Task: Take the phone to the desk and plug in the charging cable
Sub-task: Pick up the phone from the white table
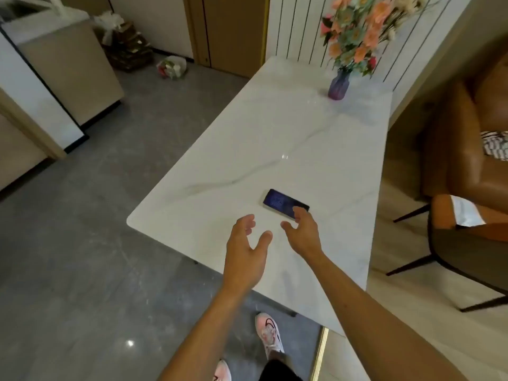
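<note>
— What is sitting around the phone (285,202)?

— Little: the white marble surface (275,138) is carrying a purple vase (339,87) at its far end, well apart, and orange chairs (467,149) are standing to the right.

— Is the vase holding anything?

— Orange and pink flowers (360,31).

— How is the phone lying?

— Flat, screen up and lit, long axis running left to right.

— And the hands?

— Both are reaching with fingers spread, grasping nothing; the right hand (302,232) is covering the phone's right end, the left hand (246,243) is hovering just beside.
</note>
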### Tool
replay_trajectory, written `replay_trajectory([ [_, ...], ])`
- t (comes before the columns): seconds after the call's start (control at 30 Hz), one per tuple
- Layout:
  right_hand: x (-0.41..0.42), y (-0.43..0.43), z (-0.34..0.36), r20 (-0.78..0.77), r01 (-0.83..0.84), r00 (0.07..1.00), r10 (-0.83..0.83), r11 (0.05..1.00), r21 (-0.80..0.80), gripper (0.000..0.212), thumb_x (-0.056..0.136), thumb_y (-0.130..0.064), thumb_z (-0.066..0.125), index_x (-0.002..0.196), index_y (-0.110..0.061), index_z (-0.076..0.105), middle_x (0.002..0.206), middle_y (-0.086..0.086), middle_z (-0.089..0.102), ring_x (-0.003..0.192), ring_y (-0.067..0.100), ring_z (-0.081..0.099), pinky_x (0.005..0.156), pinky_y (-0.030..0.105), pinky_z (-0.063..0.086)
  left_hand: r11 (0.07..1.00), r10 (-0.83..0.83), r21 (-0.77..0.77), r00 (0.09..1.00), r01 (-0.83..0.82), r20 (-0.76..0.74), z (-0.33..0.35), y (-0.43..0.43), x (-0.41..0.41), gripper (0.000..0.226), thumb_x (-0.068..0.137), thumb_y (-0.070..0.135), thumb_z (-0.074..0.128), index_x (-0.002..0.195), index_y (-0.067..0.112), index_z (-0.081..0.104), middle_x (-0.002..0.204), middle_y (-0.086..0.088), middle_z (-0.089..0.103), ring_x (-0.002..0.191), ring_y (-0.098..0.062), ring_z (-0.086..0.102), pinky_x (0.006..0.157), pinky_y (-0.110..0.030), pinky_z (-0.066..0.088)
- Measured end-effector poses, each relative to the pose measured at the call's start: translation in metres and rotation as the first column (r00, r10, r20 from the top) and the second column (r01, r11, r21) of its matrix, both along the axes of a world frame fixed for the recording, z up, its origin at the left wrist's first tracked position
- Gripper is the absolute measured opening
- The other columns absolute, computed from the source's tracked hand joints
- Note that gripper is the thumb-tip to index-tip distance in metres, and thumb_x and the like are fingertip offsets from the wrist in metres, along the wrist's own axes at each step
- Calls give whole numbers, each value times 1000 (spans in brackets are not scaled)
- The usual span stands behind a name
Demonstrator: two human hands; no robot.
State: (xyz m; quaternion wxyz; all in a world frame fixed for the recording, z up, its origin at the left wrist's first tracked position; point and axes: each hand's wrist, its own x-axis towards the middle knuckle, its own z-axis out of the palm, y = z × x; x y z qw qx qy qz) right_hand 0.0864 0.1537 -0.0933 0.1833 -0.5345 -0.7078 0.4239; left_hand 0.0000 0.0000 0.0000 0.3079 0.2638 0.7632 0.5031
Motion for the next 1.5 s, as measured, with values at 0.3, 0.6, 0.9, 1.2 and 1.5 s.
replay_trajectory([
  [0.3, -41, 127, -52, 327, -263, 903, 279, 960, -94, 47, 86, -20, 69, 127, -8, 51, 121, 16, 54, 105, 34, 61, 84, 40, 52, 989, 77, -131, 997, -73, 28, -22, 90, -15, 49, 92, 37, 62, 138, 29, 45, 134, 11, 54, 122, -9, 51, 92, -20, 38],
  [0.6, -56, 168, -106, 583, -461, 683, 440, 879, -123, 72, 87, -37, 67, 145, -10, 34, 140, 14, 46, 129, 33, 47, 105, 48, 44, 962, 174, -216, 984, -164, 28, -39, 113, -21, 46, 92, 33, 63, 135, 28, 48, 134, 10, 55, 123, -10, 52, 93, -21, 39],
  [0.9, -64, 186, -108, 566, -432, 699, 437, 889, -152, 51, 74, -44, 80, 106, -11, 57, 112, 13, 62, 95, 29, 60, 73, 37, 49, 946, 229, -245, 972, -212, 45, -43, 111, -20, 39, 92, 28, 63, 130, 24, 54, 128, 8, 58, 120, -9, 53, 87, -14, 40],
  [1.2, -61, 169, -107, 480, -358, 730, 487, 870, -339, 53, 84, -35, 74, 124, -5, 56, 119, 17, 66, 105, 35, 65, 79, 37, 52, 963, 188, -207, 981, -175, 46, -33, 110, -12, 31, 93, 28, 62, 123, 23, 60, 123, 7, 62, 115, -12, 59, 92, -23, 49],
  [1.5, -19, 141, -69, 78, -112, 971, 227, 715, -690, 43, 89, -8, 70, 127, 7, 56, 120, 25, 67, 106, 39, 66, 97, 50, 55, 988, 99, -132, 990, -85, 104, -23, 91, -17, 22, 95, 28, 59, 116, 25, 63, 111, 18, 63, 104, 1, 60, 69, -3, 44],
])
